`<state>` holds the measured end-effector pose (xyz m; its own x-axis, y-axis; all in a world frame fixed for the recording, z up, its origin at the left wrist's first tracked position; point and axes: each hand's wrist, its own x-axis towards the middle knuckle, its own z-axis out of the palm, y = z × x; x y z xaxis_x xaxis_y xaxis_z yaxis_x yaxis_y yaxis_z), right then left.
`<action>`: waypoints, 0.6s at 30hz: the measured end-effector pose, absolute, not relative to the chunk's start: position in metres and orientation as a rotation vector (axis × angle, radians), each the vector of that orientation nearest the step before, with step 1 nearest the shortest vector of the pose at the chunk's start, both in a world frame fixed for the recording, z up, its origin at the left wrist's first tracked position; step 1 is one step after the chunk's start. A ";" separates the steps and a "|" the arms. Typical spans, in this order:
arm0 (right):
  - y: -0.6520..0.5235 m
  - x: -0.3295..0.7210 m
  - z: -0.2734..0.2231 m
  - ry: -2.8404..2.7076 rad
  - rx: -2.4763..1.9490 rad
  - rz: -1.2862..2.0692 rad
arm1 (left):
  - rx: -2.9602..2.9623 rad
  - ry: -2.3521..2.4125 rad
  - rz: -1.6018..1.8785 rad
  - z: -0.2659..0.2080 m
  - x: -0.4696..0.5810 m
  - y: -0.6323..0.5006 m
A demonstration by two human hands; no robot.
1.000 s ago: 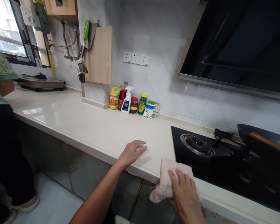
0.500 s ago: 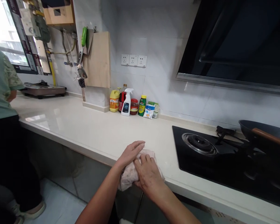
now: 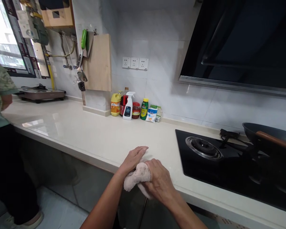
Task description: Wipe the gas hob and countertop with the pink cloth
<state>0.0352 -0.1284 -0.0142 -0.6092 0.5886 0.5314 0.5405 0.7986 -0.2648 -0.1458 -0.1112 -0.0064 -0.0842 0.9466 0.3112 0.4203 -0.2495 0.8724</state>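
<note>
The right hand [image 3: 159, 178] grasps a bunched pale-pink cloth [image 3: 138, 175] at the front edge of the white desk [image 3: 97, 136]. The cloth lies against the heel of the left hand [image 3: 133, 158], which is released, fingers stretched out together over the desk; whether its palm presses on the surface cannot be told. No lettering shows on the cloth.

Most of the printing is on a row of goods along the wall. At the left end, a yellow jug [image 3: 115, 106] carries an orange label with small, unreadable text. Beside it, a white spray bottle [image 3: 127, 116] bears a dark label with faint pale print, partly covering a dark bottle [image 3: 122, 109] with some red on it. Next come a red-lidded jar [image 3: 136, 112] with a red and yellow band, and a green bottle [image 3: 144, 109] with a yellow cap and a yellow label patch. A white packet [image 3: 151, 115] has a blue top and bold blue Chinese lettering, too blurred to read surely; it leans before a green-and-white carton [image 3: 158, 112]. No brand name can be made out on any.
</note>
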 end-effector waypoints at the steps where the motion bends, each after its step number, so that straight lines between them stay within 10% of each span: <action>1: -0.126 0.038 -0.010 -2.353 -0.846 0.153 | 1.672 1.471 1.323 -0.007 -0.147 -0.111; 18: -0.076 0.073 0.025 -1.942 -1.177 0.879 | 1.621 1.278 1.381 -0.004 -0.145 -0.114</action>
<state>0.0733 -0.0765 0.0253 -0.3491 0.9132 0.2104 0.4442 0.3590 -0.8209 -0.1447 -0.1140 -0.0044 -0.0281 0.9416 0.3354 0.2618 -0.3169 0.9116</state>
